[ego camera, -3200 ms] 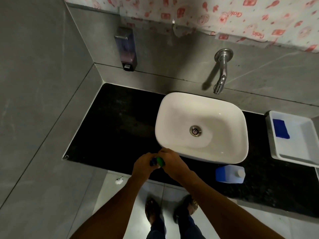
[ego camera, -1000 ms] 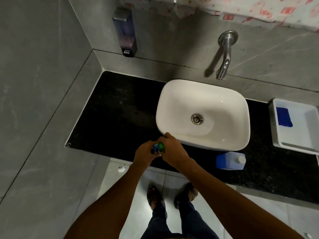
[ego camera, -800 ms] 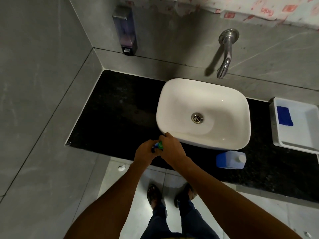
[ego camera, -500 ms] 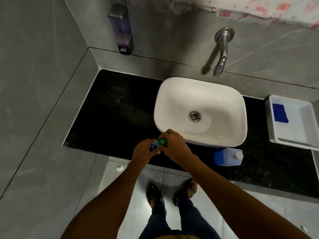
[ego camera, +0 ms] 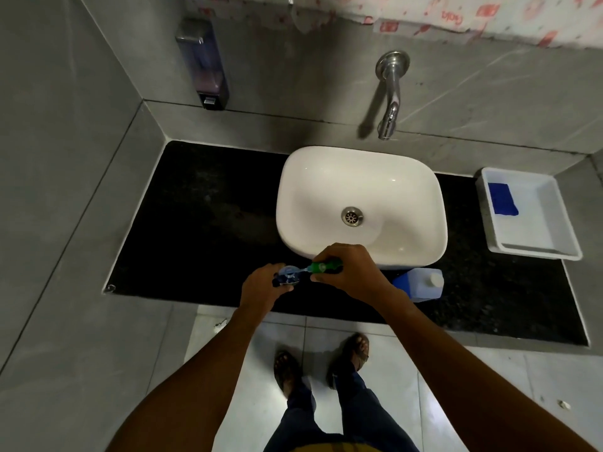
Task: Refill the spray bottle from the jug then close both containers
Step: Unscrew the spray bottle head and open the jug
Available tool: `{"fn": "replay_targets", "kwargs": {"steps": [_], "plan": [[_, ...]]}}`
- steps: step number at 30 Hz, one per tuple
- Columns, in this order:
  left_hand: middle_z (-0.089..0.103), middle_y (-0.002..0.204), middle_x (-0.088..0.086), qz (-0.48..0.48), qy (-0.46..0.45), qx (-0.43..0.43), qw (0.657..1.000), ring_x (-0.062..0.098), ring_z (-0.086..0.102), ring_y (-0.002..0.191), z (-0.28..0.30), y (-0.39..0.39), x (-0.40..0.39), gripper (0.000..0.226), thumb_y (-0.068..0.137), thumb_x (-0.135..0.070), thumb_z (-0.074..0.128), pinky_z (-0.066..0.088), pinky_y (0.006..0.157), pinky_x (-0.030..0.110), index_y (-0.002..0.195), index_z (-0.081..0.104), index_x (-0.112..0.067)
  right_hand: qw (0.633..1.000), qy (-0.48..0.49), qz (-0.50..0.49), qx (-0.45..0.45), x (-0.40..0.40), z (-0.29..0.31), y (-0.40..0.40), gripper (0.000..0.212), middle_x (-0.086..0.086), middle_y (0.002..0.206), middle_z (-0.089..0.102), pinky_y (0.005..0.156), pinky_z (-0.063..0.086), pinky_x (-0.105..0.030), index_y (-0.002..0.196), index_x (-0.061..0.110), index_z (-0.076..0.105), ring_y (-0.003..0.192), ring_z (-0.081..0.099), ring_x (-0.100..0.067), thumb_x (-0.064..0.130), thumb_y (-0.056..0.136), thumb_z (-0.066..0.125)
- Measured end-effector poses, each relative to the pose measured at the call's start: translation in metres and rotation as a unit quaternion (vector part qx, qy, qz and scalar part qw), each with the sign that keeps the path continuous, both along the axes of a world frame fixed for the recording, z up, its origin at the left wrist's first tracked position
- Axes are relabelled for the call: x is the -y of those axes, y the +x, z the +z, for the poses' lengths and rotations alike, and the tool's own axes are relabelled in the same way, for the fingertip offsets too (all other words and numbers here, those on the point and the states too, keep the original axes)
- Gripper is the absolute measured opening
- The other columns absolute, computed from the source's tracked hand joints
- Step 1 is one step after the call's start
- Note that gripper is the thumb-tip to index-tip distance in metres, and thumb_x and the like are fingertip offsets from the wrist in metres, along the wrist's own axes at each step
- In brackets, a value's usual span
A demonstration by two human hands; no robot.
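Note:
My left hand (ego camera: 262,290) grips the small spray bottle (ego camera: 287,278) from the left; its round open mouth and blue contents show from above. My right hand (ego camera: 350,272) holds the green spray head (ego camera: 321,266), lifted off to the right of the bottle, with its thin tube still reaching toward the mouth. The blue jug (ego camera: 421,284) with a white cap stands on the black counter (ego camera: 202,230) just right of my right wrist, in front of the basin.
A white basin (ego camera: 360,177) sits on the counter under a wall tap (ego camera: 390,102). A white tray (ego camera: 535,246) holding a blue cloth (ego camera: 501,199) stands at the right end. A soap dispenser (ego camera: 204,65) hangs on the back wall. My feet are on the tiled floor below.
My right hand has pulled the green spray head off the bottle and moved it to the right, exposing the bottle's mouth. The left hand still holds the bottle.

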State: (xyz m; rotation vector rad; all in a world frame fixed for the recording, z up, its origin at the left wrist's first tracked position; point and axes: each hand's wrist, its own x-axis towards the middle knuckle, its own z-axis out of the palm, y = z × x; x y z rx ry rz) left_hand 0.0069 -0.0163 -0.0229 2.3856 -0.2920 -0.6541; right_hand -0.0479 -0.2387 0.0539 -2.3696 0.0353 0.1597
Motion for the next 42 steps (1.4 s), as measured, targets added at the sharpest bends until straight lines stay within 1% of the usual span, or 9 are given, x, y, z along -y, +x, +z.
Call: {"fn": "replay_targets", "kwargs": {"steps": [5,9,13,19,24,32,35,38,42], "plan": [[0.074,0.124,0.005,0.009,-0.023,-0.008,1.000,0.023,0.069,0.115,-0.002,-0.001,-0.002,0.053,0.082,-0.027,0.086,0.056,0.102,0.042,0.131,0.068,-0.018,1.000,-0.015,0.021,0.008,0.021,0.007,-0.016,0.035,0.014,0.096,0.071,0.074,0.060,-0.033,0.105,0.031,0.073,0.084,0.067,-0.006,0.049,0.077,0.086],[0.074,0.124,0.005,0.019,-0.032,-0.007,0.999,0.022,0.070,0.115,-0.003,-0.002,-0.001,0.054,0.082,-0.026,0.087,0.056,0.104,0.041,0.132,0.068,-0.018,0.999,-0.020,-0.008,0.025,0.040,0.008,-0.031,0.033,0.015,0.096,0.072,0.074,0.058,-0.027,0.103,0.031,0.073,0.086,0.068,-0.006,0.046,0.077,0.087],[0.073,0.128,0.008,0.019,-0.024,-0.020,0.999,0.026,0.068,0.119,-0.004,0.001,-0.001,0.060,0.082,-0.026,0.087,0.055,0.106,0.045,0.137,0.066,-0.014,0.999,-0.039,-0.023,-0.016,0.051,-0.009,-0.046,0.032,0.017,0.096,0.071,0.077,0.060,-0.027,0.102,0.034,0.072,0.086,0.067,-0.002,0.044,0.076,0.088],[0.075,0.122,0.005,0.002,-0.011,0.005,1.000,0.024,0.071,0.112,-0.004,0.001,-0.001,0.054,0.081,-0.030,0.087,0.057,0.098,0.040,0.131,0.069,-0.019,0.993,-0.013,-0.088,-0.073,0.040,-0.055,-0.055,0.036,0.016,0.096,0.074,0.081,0.061,-0.028,0.101,0.035,0.073,0.085,0.070,-0.001,0.043,0.072,0.091],[0.076,0.120,0.003,0.000,-0.017,0.007,1.000,0.022,0.071,0.110,-0.009,0.003,0.000,0.053,0.081,-0.033,0.087,0.058,0.097,0.041,0.130,0.070,-0.020,0.988,-0.027,-0.115,-0.097,0.031,-0.087,-0.057,0.034,0.010,0.100,0.073,0.079,0.059,-0.033,0.104,0.032,0.071,0.089,0.068,-0.012,0.041,0.076,0.088],[0.077,0.119,0.003,-0.014,-0.010,0.024,1.000,0.022,0.072,0.109,-0.025,0.009,0.001,0.051,0.079,-0.033,0.088,0.060,0.094,0.041,0.126,0.072,-0.022,0.977,-0.138,-0.104,-0.122,0.024,-0.117,-0.041,0.034,0.002,0.111,0.075,0.097,0.051,-0.039,0.113,0.026,0.071,0.106,0.068,-0.023,0.034,0.083,0.083],[0.077,0.116,0.000,-0.016,-0.003,0.027,0.999,0.020,0.073,0.106,-0.029,0.010,0.000,0.050,0.078,-0.033,0.089,0.059,0.092,0.035,0.124,0.073,-0.023,0.974,-0.161,-0.101,-0.121,0.020,-0.121,-0.033,0.032,0.002,0.115,0.074,0.099,0.051,-0.038,0.115,0.027,0.072,0.112,0.067,-0.025,0.033,0.084,0.080],[0.077,0.114,-0.002,-0.009,-0.007,0.027,1.000,0.018,0.072,0.106,-0.032,0.009,-0.001,0.050,0.077,-0.032,0.090,0.058,0.092,0.033,0.123,0.073,-0.025,0.973,-0.170,-0.114,-0.105,0.018,-0.122,-0.030,0.031,0.000,0.113,0.075,0.096,0.053,-0.039,0.113,0.025,0.073,0.109,0.068,-0.027,0.030,0.084,0.080],[0.077,0.113,-0.002,-0.016,-0.007,0.031,0.999,0.019,0.072,0.105,-0.033,0.012,-0.001,0.049,0.076,-0.033,0.090,0.058,0.094,0.039,0.122,0.073,-0.025,0.968,-0.181,-0.151,-0.082,0.020,-0.121,-0.033,0.028,-0.003,0.105,0.076,0.092,0.056,-0.041,0.106,0.022,0.075,0.102,0.070,-0.030,0.026,0.080,0.084]]}}
